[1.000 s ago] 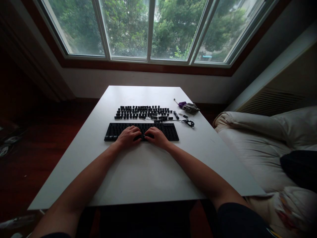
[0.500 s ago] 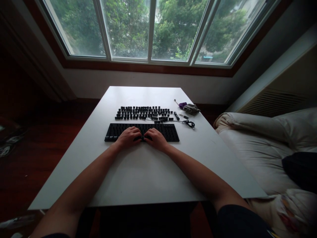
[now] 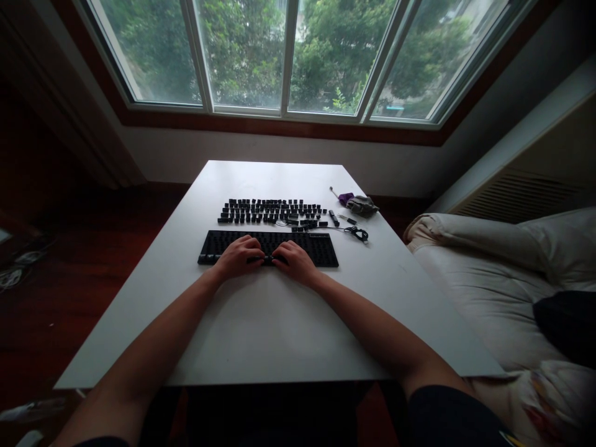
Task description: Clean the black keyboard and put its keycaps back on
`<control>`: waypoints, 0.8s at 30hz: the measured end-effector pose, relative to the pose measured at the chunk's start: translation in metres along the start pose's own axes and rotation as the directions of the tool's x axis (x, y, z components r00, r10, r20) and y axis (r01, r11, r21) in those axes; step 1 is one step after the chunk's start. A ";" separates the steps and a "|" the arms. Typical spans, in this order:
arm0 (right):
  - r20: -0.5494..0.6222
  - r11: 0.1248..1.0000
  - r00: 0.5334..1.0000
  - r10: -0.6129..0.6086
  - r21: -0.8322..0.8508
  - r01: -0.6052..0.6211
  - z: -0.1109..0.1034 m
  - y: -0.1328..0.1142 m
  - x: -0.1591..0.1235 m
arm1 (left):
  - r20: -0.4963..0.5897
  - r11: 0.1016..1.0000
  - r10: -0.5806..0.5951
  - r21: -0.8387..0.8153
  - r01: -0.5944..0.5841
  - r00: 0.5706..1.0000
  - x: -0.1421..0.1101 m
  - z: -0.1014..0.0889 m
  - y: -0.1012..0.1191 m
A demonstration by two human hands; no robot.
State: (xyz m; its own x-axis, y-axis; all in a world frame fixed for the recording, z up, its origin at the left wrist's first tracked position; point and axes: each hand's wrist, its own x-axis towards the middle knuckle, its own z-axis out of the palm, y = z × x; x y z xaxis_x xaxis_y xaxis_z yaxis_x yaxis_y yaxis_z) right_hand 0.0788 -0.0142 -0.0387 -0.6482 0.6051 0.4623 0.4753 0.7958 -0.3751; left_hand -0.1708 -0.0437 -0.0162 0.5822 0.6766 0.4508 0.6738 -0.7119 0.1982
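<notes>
1. Kbd [image 3: 269,241]: black, lies flat on white table [image 3: 256,329], long side toward person; its near-mid part is hidden under both hands. Surface v. dark, so individual key positions are hard to make out; a few keys w/ a faint sheen show at near L corner.
2. L hand [image 3: 238,254]: on kbd, L of centre, palm down, fingers bent, tips pointing inward. Thumb lies along kbd's near edge. Can't tell if it grips anything, b/c fingertips merge w/ dark keys.
3. R hand [image 3: 294,257]: on kbd, R of centre, fingers curled, tips facing those of L hand across a narrow gap. Grip likewise can't be told; anything btwn the tips is too small & dark to ID.
4. Loose keycaps [image 3: 266,218]: set in rough rows just beyond kbd, all apart from the hands; legends unreadable.
5. Cable [image 3: 357,232]: coiled, R of keycaps; its thin run toward kbd's far side is partly lost among the caps.
6. Grey cloth [image 3: 362,205] & purple item [image 3: 345,198]: touching, near table's far R edge; purple item partly covered, nature unclear.
7. Margins: dark sleeves [image 3: 447,410] cut off by lower frame edge; sofa [image 3: 465,273] cut off at R; window [image 3: 244,62] cut off at top.
</notes>
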 end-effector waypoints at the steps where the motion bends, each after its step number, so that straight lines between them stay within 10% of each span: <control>1: 0.000 1.000 1.000 0.000 0.001 0.000 0.000 0.000 0.000 | -0.001 1.000 -0.001 -0.004 0.001 1.000 0.001 0.000 0.001; 24: -0.034 0.999 0.999 -0.037 -0.021 0.036 0.004 -0.001 0.002 | -0.106 0.999 -0.047 0.017 0.049 0.993 -0.002 -0.006 0.006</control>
State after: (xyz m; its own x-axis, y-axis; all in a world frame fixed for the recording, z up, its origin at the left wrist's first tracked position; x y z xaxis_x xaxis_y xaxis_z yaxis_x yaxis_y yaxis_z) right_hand 0.0746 -0.0135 -0.0407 -0.6447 0.5756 0.5031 0.4637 0.8176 -0.3413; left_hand -0.1709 -0.0504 -0.0106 0.4987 0.6854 0.5306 0.7091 -0.6747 0.2049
